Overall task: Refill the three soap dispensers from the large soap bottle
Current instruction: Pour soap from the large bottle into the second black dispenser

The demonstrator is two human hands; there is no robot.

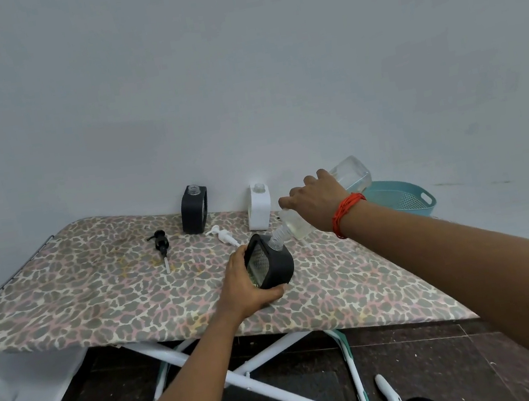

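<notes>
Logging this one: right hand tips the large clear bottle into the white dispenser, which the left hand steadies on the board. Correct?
No. In the head view the right hand tips the large clear bottle into a black dispenser, which the left hand steadies on the board. The white dispenser stands apart at the back.

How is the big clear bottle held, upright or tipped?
Tipped: the right hand holds the large bottle base-up, its neck slanting down to the open mouth of the black dispenser gripped by the left hand.
</notes>
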